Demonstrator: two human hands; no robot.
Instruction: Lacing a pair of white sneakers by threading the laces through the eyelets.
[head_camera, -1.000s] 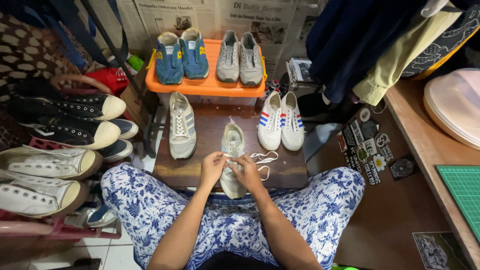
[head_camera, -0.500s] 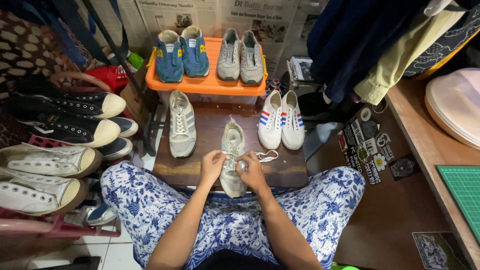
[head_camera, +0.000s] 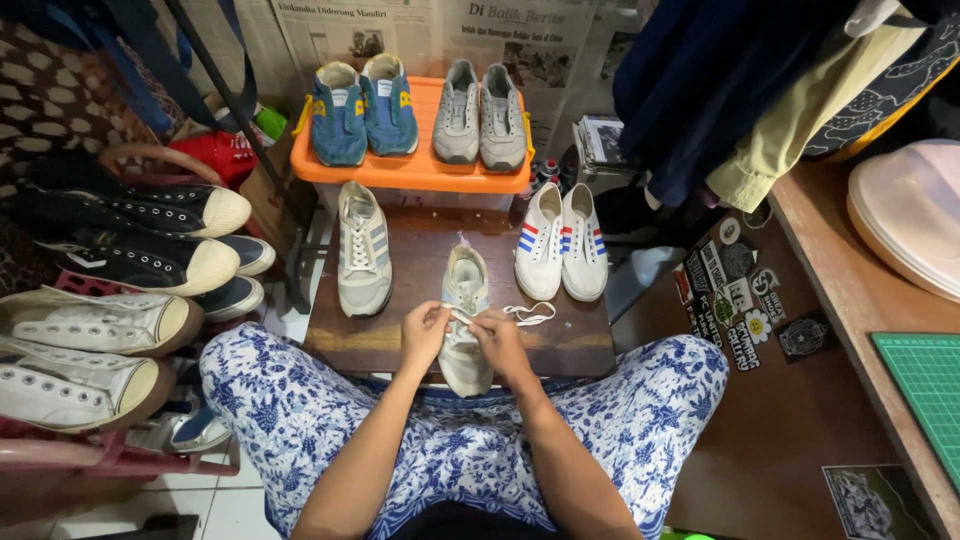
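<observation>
Hands on beige sneaker (head_camera: 465, 325) (toe toward wearer) on wooden stool (head_camera: 400, 340): left hand (head_camera: 425, 335) and right hand (head_camera: 500, 340) each pinch white lace (head_camera: 525, 313), fingers closed.

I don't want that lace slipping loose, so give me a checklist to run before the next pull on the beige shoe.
1. Both hands on the lace: ok. The left hand and right hand pinch the white lace over the beige shoe.
2. Shoe supported: ok. It lies on the wooden stool, toe toward the person.
3. Slack free: ok. The loose loop lies on the stool right of the shoe, apart from the white striped pair.
4. Elbow room: ok. The grey sneaker sits apart on the left.
5. Lace threaded through every eyelet: cannot tell, fingers cover them.
</observation>
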